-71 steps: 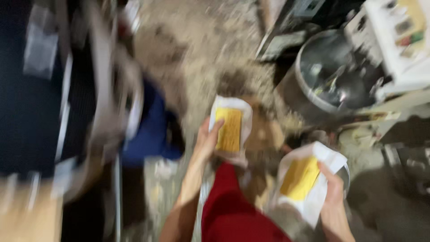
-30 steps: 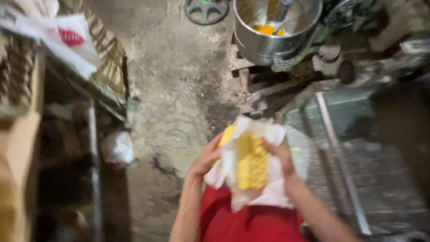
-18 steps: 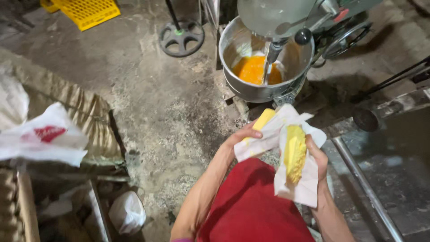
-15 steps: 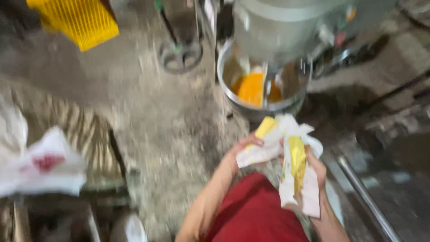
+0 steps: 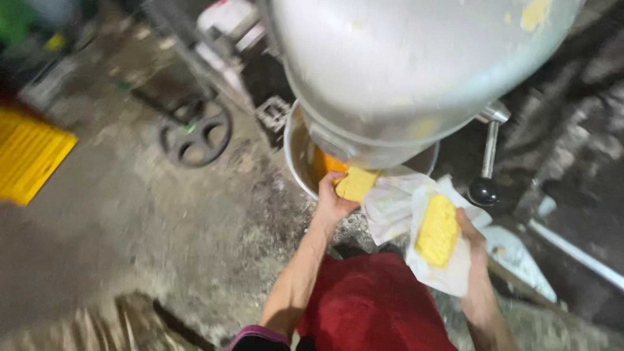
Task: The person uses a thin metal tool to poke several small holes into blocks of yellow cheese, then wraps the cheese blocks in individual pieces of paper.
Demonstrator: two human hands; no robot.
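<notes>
Left hand point(image 5: 333, 198) extended forward, fingers closed on a yellow block point(image 5: 356, 184) at the bowl point(image 5: 296, 153) rim, 12 o'clock. Right hand point(image 5: 473, 237) at 3 o'clock grips a second block point(image 5: 437, 229) on its wrapper point(image 5: 448, 276). Since 0.5 s ago: left block unwrapped, moved from chest to bowl.

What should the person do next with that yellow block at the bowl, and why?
Probably let the yellow block slide off its paper wrapper into the metal bowl. The left hand holds it right at the rim, orange mix lies inside, and the right hand holds a second block.
</notes>
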